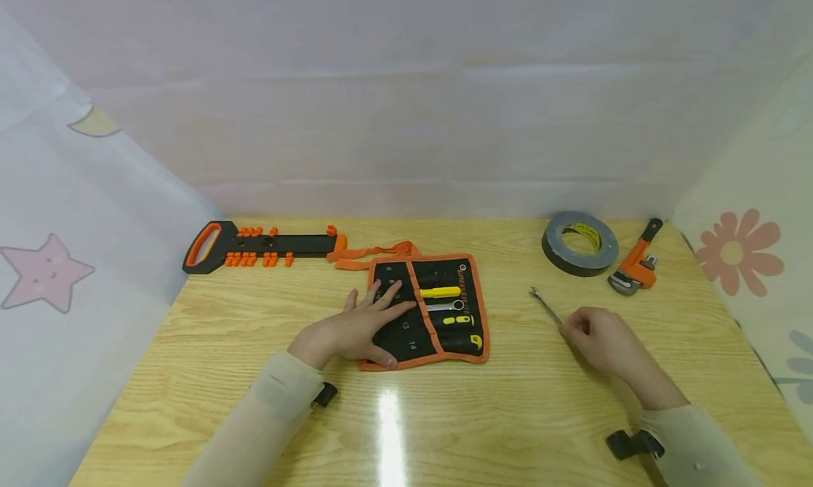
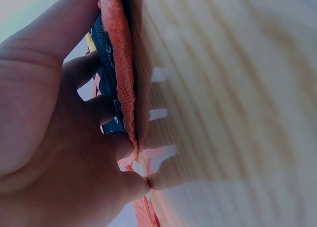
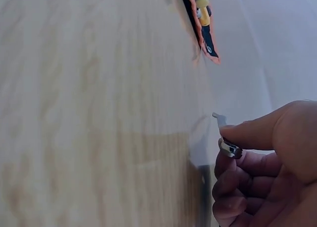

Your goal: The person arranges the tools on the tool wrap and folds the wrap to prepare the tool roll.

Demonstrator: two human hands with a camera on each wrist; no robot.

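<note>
A black tool pouch with orange trim [image 1: 447,272] lies flat mid-table, its pockets marked with numbers. My left hand [image 1: 349,332] rests on its left half with fingers spread. In the left wrist view, the thumb and fingers lie over the pouch's orange edge [image 2: 124,63]. Out of the pouch's pockets show a yellow-handled tool [image 1: 440,292], a ring-ended wrench [image 1: 447,305] and other black-and-yellow handles [image 1: 459,320]. To the right of the pouch, my right hand [image 1: 606,342] pinches a small silver wrench [image 1: 547,306] between thumb and index finger, its far end pointing forward and left.
At the back left lies a black-and-orange handled holder [image 1: 305,244] with orange clips. An orange strap [image 1: 365,253] runs from the pouch toward it. At the back right are a roll of tape [image 1: 581,265] and an orange pipe wrench [image 1: 635,265]. Fabric walls [image 1: 444,141] border the table.
</note>
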